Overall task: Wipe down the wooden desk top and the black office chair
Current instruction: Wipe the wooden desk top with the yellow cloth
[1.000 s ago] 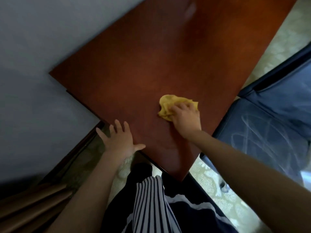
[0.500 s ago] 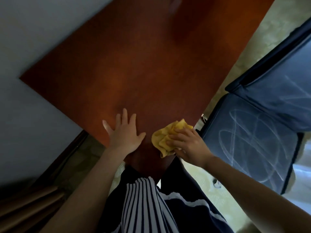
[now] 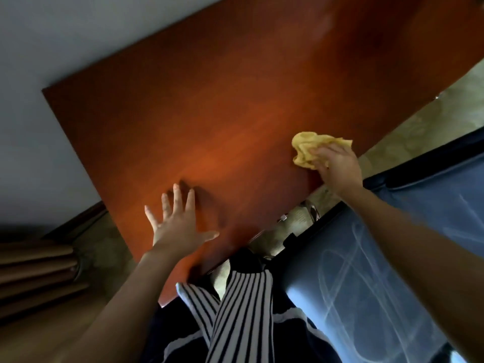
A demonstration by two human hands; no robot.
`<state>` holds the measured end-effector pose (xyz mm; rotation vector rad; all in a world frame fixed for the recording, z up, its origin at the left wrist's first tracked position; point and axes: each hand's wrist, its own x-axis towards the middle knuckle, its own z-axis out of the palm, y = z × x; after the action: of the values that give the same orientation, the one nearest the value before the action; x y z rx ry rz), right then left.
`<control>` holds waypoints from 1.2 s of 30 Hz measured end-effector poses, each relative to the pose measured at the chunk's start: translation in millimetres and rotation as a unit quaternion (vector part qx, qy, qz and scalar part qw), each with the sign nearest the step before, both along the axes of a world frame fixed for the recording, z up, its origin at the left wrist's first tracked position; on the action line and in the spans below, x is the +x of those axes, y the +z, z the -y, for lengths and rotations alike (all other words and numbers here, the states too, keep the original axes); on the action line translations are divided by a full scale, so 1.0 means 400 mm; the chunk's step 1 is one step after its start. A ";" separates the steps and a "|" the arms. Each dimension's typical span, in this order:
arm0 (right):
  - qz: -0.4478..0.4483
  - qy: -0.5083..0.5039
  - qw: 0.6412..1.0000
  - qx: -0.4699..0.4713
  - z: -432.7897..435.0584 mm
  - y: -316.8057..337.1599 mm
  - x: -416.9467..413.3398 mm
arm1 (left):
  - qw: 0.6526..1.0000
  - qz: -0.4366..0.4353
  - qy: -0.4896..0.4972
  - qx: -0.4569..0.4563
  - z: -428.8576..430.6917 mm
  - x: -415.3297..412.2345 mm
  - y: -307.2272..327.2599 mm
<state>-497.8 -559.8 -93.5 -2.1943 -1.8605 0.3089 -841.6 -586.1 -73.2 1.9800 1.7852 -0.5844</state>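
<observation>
Along the chair-side edge of the worktop (image 3: 235, 113), the wiping has moved on. Half a second ago the cloth was working the worktop's near corner; now it lies further up that same edge, toward the worktop's far end. The reddish wood fills most of the view and carries nothing but the two hands and the cloth.

Off that edge stands the black office chair (image 3: 379, 284), apart from the worktop, with floor showing between them. Its seat bears pale looping streaks. Whether they are dust or drying wipe marks cannot be told.

The left hand (image 3: 178, 221) has stayed flat on the worktop near the near corner, palm down and fingers spread, seemingly as a brace. The right hand (image 3: 337, 166) sits at the worktop's chair-side edge, fingers curled over the bunched yellow cloth (image 3: 309, 148) and pressing it to the wood. Cloth and left hand were just beside each other half a second ago and are now well apart.

By this reading the near corner is done and the stroke is running along the edge. The worktop's middle and far end seem still to need passes, and the chair would come after.
</observation>
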 end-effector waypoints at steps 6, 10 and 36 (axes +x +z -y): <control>-0.017 -0.144 0.989 -0.004 -0.117 0.001 -0.048 | 0.999 -0.012 0.037 -0.020 0.036 -0.016 -0.010; -0.002 -0.062 0.998 -0.033 -0.102 0.010 -0.183 | 0.997 0.012 0.074 -0.030 0.047 -0.013 -0.010; 0.009 0.088 0.996 0.002 -0.014 0.014 -0.048 | 0.999 -0.015 -0.022 0.031 0.035 -0.059 0.012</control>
<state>-517.2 -554.4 -88.1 -2.0400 -2.0670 0.3177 -865.0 -600.1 -68.3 2.0677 1.8022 -0.5823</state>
